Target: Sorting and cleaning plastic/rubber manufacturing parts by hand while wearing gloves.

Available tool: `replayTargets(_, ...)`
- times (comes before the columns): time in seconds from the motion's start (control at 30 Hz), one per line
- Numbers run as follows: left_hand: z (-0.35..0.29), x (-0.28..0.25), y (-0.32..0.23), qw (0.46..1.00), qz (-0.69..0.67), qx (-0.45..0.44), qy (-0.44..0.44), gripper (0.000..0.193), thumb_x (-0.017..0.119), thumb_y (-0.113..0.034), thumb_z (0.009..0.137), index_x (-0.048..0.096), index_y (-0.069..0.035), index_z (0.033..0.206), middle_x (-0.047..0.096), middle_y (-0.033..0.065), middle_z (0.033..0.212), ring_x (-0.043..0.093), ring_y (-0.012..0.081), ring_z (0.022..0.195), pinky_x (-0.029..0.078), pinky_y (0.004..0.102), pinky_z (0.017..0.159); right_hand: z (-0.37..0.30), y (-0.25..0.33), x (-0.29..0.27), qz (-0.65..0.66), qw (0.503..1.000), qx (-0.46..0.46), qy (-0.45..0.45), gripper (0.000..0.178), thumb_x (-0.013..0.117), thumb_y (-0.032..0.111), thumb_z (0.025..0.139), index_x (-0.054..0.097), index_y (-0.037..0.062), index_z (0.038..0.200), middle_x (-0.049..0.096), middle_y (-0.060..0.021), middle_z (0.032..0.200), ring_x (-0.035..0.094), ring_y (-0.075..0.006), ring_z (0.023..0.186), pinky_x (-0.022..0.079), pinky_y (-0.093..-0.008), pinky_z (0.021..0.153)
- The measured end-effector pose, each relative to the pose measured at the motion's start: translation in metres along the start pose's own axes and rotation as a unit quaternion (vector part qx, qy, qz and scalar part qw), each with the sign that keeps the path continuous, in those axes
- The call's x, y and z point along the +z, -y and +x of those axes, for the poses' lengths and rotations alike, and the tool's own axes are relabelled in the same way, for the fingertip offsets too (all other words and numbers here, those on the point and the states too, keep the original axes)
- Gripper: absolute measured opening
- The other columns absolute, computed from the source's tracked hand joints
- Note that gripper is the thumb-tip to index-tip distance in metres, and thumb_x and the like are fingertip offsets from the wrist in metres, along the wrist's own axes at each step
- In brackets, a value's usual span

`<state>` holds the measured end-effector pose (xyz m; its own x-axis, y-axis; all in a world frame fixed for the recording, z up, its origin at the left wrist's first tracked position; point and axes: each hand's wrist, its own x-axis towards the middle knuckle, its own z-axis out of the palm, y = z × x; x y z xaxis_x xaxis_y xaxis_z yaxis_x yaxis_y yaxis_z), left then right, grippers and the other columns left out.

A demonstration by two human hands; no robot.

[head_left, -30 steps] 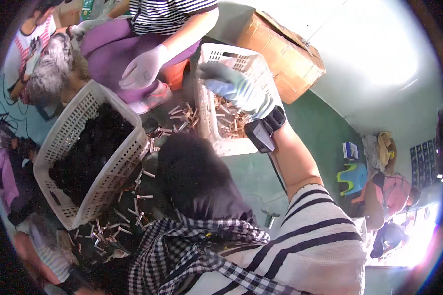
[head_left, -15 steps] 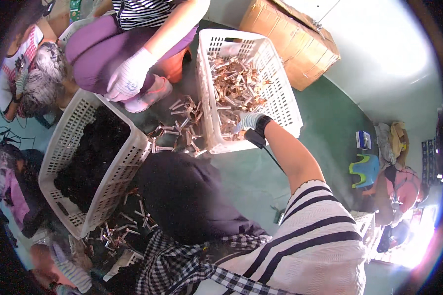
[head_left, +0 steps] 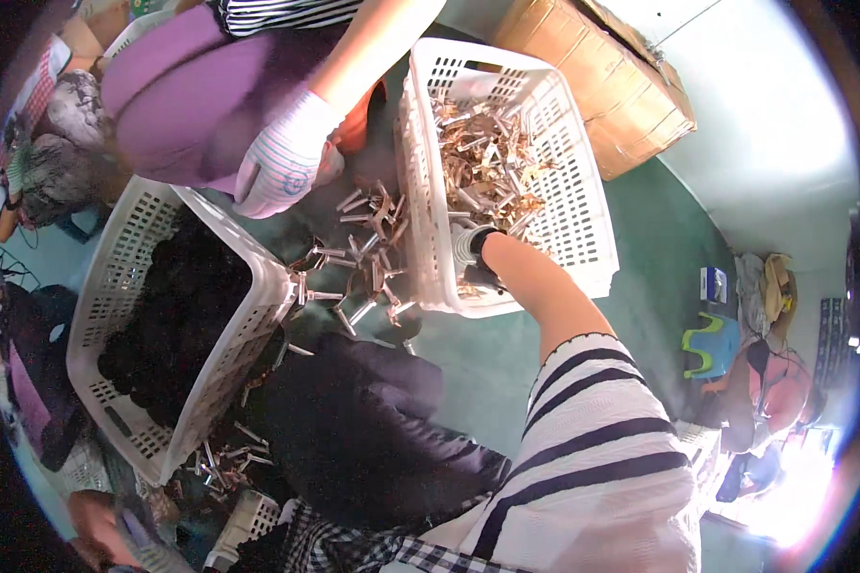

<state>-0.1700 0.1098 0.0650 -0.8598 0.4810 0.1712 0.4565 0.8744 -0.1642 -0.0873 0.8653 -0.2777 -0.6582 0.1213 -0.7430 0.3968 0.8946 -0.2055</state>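
My right hand (head_left: 466,246), in a striped glove with a dark strap at the wrist, reaches into a white slotted plastic basket (head_left: 597,215), close to its near left wall. A heap of coppery and silvery metal pieces (head_left: 492,158) with short rods lies inside, beside the hand. Blur and the hand itself hide my fingers, so their grip does not show. At the lower left rim appears a blurred gloved hand (head_left: 151,546); whether it is my left hand or another person's is unclear. More loose metal pieces (head_left: 368,263) lie on the floor between the baskets.
A second white basket (head_left: 244,329), tilted and filled with black material (head_left: 177,306), stands at left. Across from me crouches a co-worker in purple trousers, with a gloved hand (head_left: 282,162) hanging by the knee. Behind are a cardboard box (head_left: 592,86) and, rightward, a blue-green stool (head_left: 712,346).
My right hand has shifted left within the basket, nearer its wall. The co-worker's gloved hand looks closer and larger. The whole view has moved slightly.
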Motion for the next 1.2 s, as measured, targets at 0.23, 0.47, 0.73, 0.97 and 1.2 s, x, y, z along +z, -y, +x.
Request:
replayTargets(0.23,0.012,0.000,0.008,1.000,-0.004,0.006,0.007,0.066,0.064,-0.009,0.079,0.038,-0.006,0.140,0.045,0.0212,0.137,0.048,0.0337,0.124,0.040,0.0402,0.103,0.008,0.000,0.022,-0.003,0.999,-0.001,0.040,0.065,0.070,0.024,0.079,0.044,0.0131,0.138,0.059,-0.0159,0.126,0.061,-0.0270,0.109,0.049,-0.0397,0.091)
replayTargets(0.47,0.010,-0.002,0.009,1.000,-0.013,0.001,0.004,0.065,0.063,-0.005,0.079,0.039,-0.006,0.140,0.046,0.0202,0.136,0.048,0.0338,0.123,0.041,0.0402,0.103,0.022,-0.008,0.049,-0.037,0.998,-0.026,0.042,0.055,0.066,0.021,0.082,0.050,0.0123,0.134,0.059,-0.0133,0.128,0.062,-0.0256,0.109,0.050,-0.0380,0.091)
replayTargets(0.73,-0.014,-0.008,0.005,0.999,-0.046,-0.001,-0.012,0.063,0.061,0.000,0.080,0.040,-0.006,0.139,0.046,0.0190,0.136,0.049,0.0339,0.122,0.043,0.0403,0.102,-0.033,0.054,-0.014,-0.155,0.984,-0.016,0.082,0.038,0.059,0.016,0.082,0.064,0.0067,0.118,0.064,-0.0145,0.117,0.063,-0.0244,0.105,0.050,-0.0374,0.085)
replayTargets(0.97,-0.035,-0.024,-0.002,0.992,-0.110,0.033,-0.055,0.062,0.060,0.004,0.080,0.041,-0.007,0.138,0.047,0.0180,0.136,0.050,0.0341,0.121,0.044,0.0403,0.101,-0.061,0.029,-0.042,-0.112,0.991,-0.046,-0.058,0.060,0.070,0.014,0.069,0.051,0.0069,0.125,0.062,-0.0176,0.114,0.059,-0.0308,0.101,0.047,-0.0411,0.093)
replayTargets(1.2,-0.063,0.022,0.036,0.879,-0.466,-0.079,-0.067,0.052,0.048,0.001,0.089,0.040,-0.008,0.139,0.046,0.0173,0.137,0.049,0.0335,0.122,0.042,0.0401,0.103,-0.144,-0.038,-0.080,0.070,0.966,0.038,-0.248,0.060,0.076,0.015,0.071,0.049,0.0026,0.123,0.065,-0.0187,0.102,0.063,-0.0329,0.094,0.050,-0.0409,0.084)
